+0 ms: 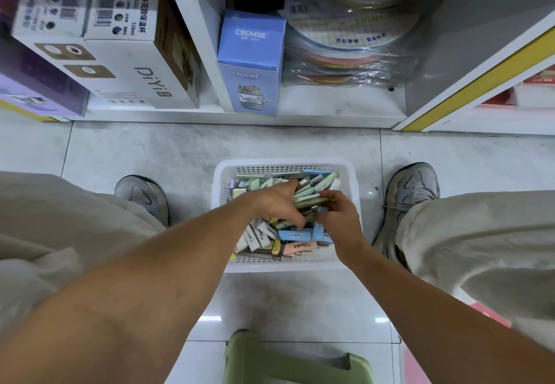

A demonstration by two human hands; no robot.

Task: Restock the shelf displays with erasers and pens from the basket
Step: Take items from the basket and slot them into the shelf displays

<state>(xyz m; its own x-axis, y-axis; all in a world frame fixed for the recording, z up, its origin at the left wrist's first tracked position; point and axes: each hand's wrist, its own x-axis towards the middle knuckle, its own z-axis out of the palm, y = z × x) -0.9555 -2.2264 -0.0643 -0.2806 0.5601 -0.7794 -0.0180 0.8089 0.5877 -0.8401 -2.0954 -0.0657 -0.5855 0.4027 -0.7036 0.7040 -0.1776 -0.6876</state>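
Observation:
A white plastic basket (285,166) stands on the floor between my feet, full of erasers in white, blue, green and pink wrappers. Both hands are down inside it. My left hand (277,203) curls around a bundle of green and dark erasers (309,196), its fingers closed on them. My right hand (339,215) meets the same bundle from the right, fingertips pinching its near end. A blue eraser (295,235) and a pink eraser (300,247) lie loose near the basket's front. I cannot pick out any pens.
The bottom shelf (330,113) lies just beyond the basket, holding a blue CRUHRE box (250,62), white PiYi boxes (129,68) and bagged coloured discs (345,50). My shoes (144,197) flank the basket. A green stool (297,365) sits under me.

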